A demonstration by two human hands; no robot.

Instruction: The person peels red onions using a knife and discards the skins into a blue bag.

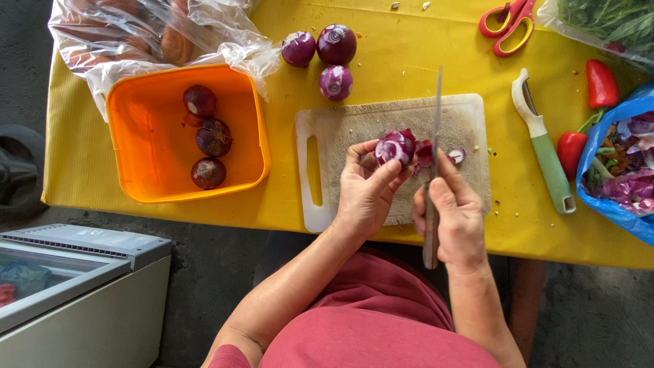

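Note:
My left hand (366,187) holds a partly peeled red onion (395,146) above a pale cutting board (354,123). My right hand (455,215) grips a knife (436,116), blade pointing away from me and lying against the onion's right side. A loose flap of purple skin (424,153) hangs between onion and blade. A small cut onion piece (457,156) lies on the board just right of the blade.
Three peeled onions (327,58) sit beyond the board. An orange tub (157,170) at left holds three unpeeled onions. A green-handled peeler (548,157), red scissors (507,24), red peppers (601,83) and a blue bag of scraps (616,208) are at right, on a yellow table (409,54).

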